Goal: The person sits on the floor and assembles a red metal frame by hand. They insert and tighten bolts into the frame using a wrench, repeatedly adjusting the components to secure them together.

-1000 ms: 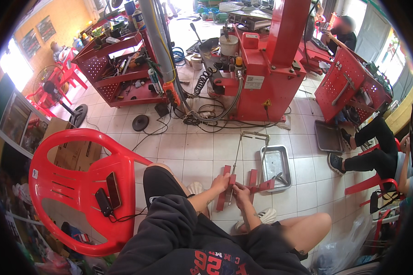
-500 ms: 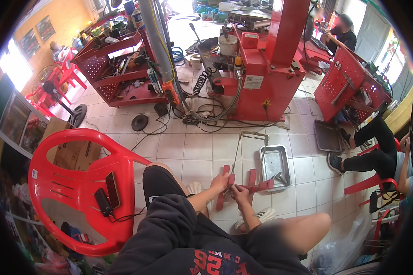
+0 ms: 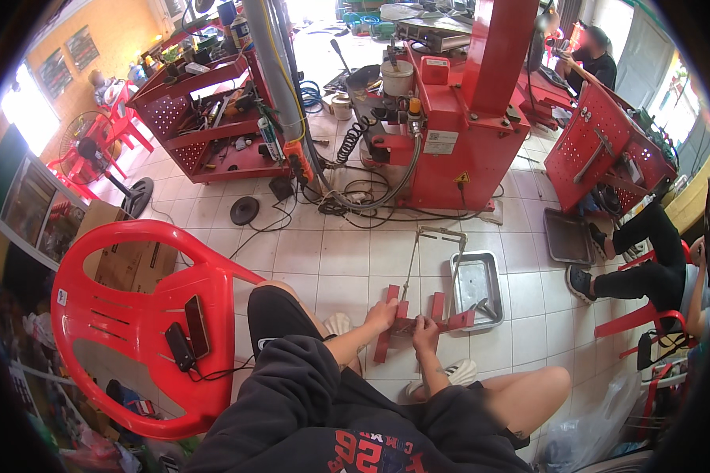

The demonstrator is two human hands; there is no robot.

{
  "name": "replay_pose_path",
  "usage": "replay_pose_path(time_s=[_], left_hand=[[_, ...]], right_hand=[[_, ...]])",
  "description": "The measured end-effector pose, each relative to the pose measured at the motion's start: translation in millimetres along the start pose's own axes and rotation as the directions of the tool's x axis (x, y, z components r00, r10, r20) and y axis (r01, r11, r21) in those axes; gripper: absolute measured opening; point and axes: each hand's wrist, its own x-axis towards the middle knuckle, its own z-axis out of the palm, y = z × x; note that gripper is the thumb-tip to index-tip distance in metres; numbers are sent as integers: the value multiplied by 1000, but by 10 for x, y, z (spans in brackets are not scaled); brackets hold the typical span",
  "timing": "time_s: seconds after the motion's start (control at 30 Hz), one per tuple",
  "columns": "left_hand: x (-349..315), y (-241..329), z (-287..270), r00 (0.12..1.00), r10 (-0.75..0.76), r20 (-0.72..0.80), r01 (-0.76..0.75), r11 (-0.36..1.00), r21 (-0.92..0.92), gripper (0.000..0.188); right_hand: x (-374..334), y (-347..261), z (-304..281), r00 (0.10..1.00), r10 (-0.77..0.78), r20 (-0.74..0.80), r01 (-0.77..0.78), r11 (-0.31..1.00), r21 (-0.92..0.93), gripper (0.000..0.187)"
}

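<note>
Left hand (image 3: 383,314) grasps the red frame (image 3: 418,322); right hand (image 3: 424,333) pinches its middle. The metal tray (image 3: 476,281) sits at two o'clock. Best to brace the frame flat and turn slowly.

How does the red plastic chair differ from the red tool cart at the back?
The red plastic chair is moulded plastic, near the person, carrying two phones on its seat. The red tool cart is perforated metal with shelves, farther away, loaded with tools and cans. Both are red and stand on the tiled floor.
</note>
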Motion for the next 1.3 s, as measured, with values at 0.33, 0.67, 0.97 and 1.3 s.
replay_pose_path(time_s=[0.33,0.67,0.97,1.3], left_hand=[[268,-348,133,946,323,9,-315,915,254,34],[516,-547,310,966,252,57,-252,968,-10,22],[632,-715,353,969,234,74,-232,972,-45,21],[594,-697,326,969,241,55,-239,970,-40,20]], right_hand=[[229,246,19,997,71,-22,-72,996,-53,45],[-57,-326,234,994,80,81,-57,965,-255,50],[-112,-289,277,999,-26,19,32,903,-429,44],[-76,-266,241,974,-146,173,209,870,-446,44]])
